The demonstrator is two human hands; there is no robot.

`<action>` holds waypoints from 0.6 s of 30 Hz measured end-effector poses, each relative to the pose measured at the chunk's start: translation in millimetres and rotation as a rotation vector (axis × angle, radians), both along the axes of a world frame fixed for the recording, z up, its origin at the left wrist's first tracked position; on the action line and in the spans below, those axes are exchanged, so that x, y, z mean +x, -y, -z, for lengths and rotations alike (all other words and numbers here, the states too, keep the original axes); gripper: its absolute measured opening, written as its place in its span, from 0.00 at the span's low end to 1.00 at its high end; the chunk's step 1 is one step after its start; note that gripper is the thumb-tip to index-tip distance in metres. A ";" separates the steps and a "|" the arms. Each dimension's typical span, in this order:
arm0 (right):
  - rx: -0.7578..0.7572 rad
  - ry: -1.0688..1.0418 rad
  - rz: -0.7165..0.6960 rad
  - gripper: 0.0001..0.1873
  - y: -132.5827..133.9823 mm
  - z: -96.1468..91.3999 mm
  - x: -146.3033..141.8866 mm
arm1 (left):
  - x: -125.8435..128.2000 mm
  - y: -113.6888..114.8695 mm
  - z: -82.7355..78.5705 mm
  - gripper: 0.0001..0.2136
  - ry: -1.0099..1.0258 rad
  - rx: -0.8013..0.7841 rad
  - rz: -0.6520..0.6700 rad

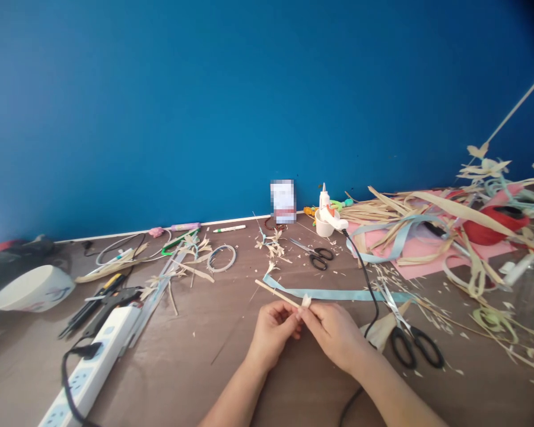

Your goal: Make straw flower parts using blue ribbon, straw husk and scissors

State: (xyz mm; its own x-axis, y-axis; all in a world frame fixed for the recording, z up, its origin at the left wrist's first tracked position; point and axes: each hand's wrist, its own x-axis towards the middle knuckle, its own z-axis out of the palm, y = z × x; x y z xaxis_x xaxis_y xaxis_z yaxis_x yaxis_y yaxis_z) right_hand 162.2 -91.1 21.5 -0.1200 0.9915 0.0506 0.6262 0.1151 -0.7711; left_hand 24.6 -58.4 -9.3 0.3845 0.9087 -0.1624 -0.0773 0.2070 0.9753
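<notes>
1. Left hand (273,335): fingers curled in, thumb and index pinched on the lower end of a thin stick (278,294). The stick slants up and left, above the tabletop (173,367).
2. Right hand (336,333): thumb and index pinched together on a small pale petal piece (307,301) at the stick's lower end. Both hands' fingertips meet there, so the exact contact's kinda hard to tell.
3. Far side: a blue ribbon (351,295) runs across just beyond the knuckles.
4. Right side's tight: black cord (370,284) passing by the wrist, big open scissors (409,344) near the forearm.
5. Left's roomier: a wide stretch of brown tabletop before the power strip (102,356).
</notes>
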 end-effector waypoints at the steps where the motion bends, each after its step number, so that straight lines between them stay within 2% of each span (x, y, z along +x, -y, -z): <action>1: -0.019 -0.034 -0.002 0.22 -0.2 0.9 0.2 | -0.1 0.4 -0.8 0.12 -0.008 0.012 0.015; 7: -0.173 -0.314 0.001 0.27 0.3 2.1 -3.5 | -4.1 1.6 -7.1 0.11 -0.036 0.194 0.083; 9: -0.294 -0.432 0.011 0.28 1.9 -1.2 -6.1 | -6.5 1.0 -8.7 0.11 -0.047 0.244 0.084; 11: -0.477 -0.571 0.014 0.29 3.9 -5.8 -7.1 | -8.1 0.7 -9.8 0.10 -0.045 0.280 0.093; 14: -0.707 -0.734 0.006 0.27 6.4 -12.9 -4.4 | -7.0 1.8 -10.8 0.09 -0.009 0.277 0.114; 18: -0.804 -0.812 0.002 0.27 8.4 -19.7 2.4 | -2.0 6.1 -15.6 0.09 0.071 0.199 0.116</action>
State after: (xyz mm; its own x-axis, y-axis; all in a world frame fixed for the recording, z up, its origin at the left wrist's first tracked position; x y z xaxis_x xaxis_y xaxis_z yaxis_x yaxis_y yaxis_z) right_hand 164.6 -99.6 41.2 -0.3404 0.7719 -0.5369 -0.0907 -0.5953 -0.7984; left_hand 22.6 -64.6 6.3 0.4924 0.8692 0.0465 -0.1341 0.0229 0.9907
